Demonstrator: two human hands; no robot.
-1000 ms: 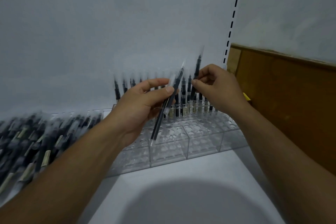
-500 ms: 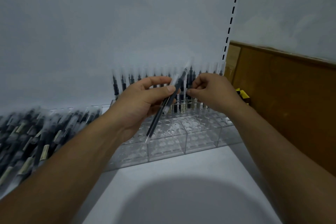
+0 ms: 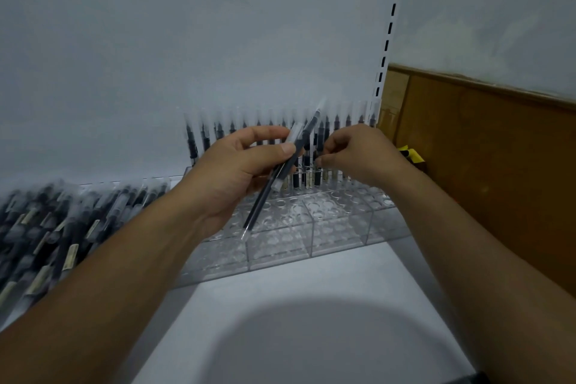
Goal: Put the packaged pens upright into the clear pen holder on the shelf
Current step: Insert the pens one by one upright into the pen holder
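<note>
Left hand (image 3: 237, 171) had what looked like two packaged pens (image 3: 282, 176) slanted across it. Thumb and fingers (image 3: 265, 134) were clamped on them about mid-length, lower ends hanging over the clear pen holder (image 3: 330, 227). Right hand (image 3: 361, 156) sat at the standing pens (image 3: 218, 134), fingers curled, thumb and forefinger close together. We couldn't tell whether they pinched a pen or nothing.

Handling, as we judged it:
- Pens are light with stiff barrels.
- The clear sleeve is slick film and may slide on the barrel.
- The empty sleeve end is floppy and could snag a hole rim.
- Best hold: pinch the upper third, over barrel rather than bare film, one pen at a time, bottom end leading straight down.
- Holder looked like rigid acrylic, hard-edged, unlikely to shift under so light a load.

Layout:
- Holder stood on the white shelf (image 3: 311, 296), close to the back panel (image 3: 187, 40).
- Its back row looked full, and the holes nearer us were open.
- A stock pile (image 3: 46, 227) of packaged pens lay flat left of the holder. It was too blurred to say if it touched.
- To the right were a slotted upright (image 3: 391, 40), a wooden panel (image 3: 483, 165) and a small yellow item (image 3: 411, 153).

In the way: the standing row crowded the next holes, and the left hand's pens hung between the right hand and the open ones.
</note>
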